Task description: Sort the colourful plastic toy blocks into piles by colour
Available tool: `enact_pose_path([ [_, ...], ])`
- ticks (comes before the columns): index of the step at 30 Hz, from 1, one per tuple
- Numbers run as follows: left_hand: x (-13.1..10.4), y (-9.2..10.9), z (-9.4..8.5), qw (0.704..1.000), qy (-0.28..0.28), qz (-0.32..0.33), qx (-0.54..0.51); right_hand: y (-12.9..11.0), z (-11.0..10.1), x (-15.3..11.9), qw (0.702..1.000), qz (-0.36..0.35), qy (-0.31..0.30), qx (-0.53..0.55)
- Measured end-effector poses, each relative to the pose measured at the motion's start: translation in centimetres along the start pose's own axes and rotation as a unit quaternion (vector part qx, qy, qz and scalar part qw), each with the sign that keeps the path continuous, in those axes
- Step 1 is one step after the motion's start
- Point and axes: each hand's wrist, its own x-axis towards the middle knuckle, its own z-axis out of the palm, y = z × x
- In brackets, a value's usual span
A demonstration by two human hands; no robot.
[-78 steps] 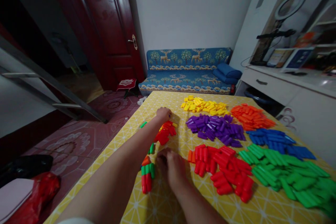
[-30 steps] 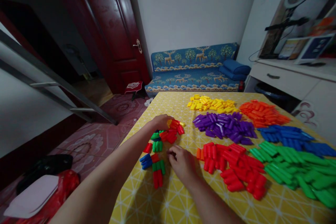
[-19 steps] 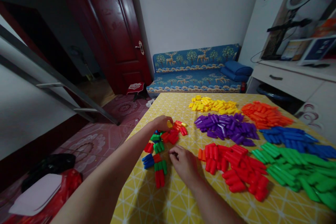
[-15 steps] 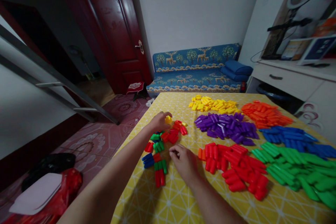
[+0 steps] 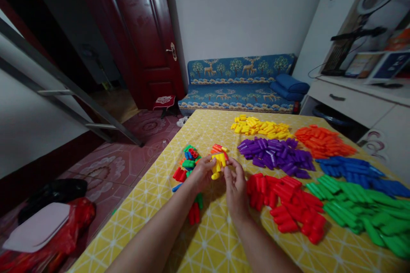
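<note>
Handling the yellow blocks (image 5: 219, 161) seems the step: the left hand (image 5: 202, 173) pinches them between closed fingers, the right hand (image 5: 236, 182) curls just beside, hold unclear; next calls for steadiness.

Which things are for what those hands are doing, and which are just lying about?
Seem part of it: yellow pieces at the left hand and right hand; mixed pieces; yellow pile; purple pile; orange pile; blue pile; red pile; green pile.

Just about: red plastic; stool; blue cushions.
</note>
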Motion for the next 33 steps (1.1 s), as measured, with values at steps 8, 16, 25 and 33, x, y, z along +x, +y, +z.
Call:
enact_pose_path([
  [8,-0.4,-0.6,-0.8,0.989,-0.049,0.003,0.137,0.1,0.4,0.3,0.998,0.056,-0.015,0.031],
  [16,0.2,-0.6,-1.6,0.990,0.022,0.022,0.141,-0.1,-0.2,0.2,0.998,0.034,0.057,0.024],
  [25,-0.3,-0.6,-0.6,0.995,-0.014,0.064,0.071,0.1,0.2,0.2,0.993,-0.087,-0.016,-0.071],
  [33,-0.8,-0.4,-0.9,0.987,-0.052,0.084,0.124,0.9,0.0,0.2,0.987,-0.098,-0.041,-0.123],
])
